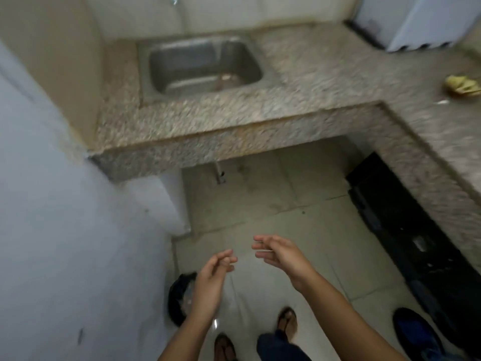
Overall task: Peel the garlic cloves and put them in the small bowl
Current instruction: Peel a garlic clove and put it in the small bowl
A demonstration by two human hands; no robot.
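My left hand (212, 280) and my right hand (279, 252) hang in front of me over the tiled floor, a short gap between them. The fingers of both are loosely stretched out and hold nothing. No garlic cloves and no small bowl show in this blurred view. A yellowish heap (462, 86), perhaps peelings, lies on the counter at the far right edge; I cannot tell what it is.
An L-shaped speckled stone counter (325, 74) carries a steel sink (153, 61) at the back. A black bin (179, 300) stands on the floor by my left wrist. A wall closes the left side. My sandalled feet (286, 321) are below. A white appliance (426, 22) stands back right.
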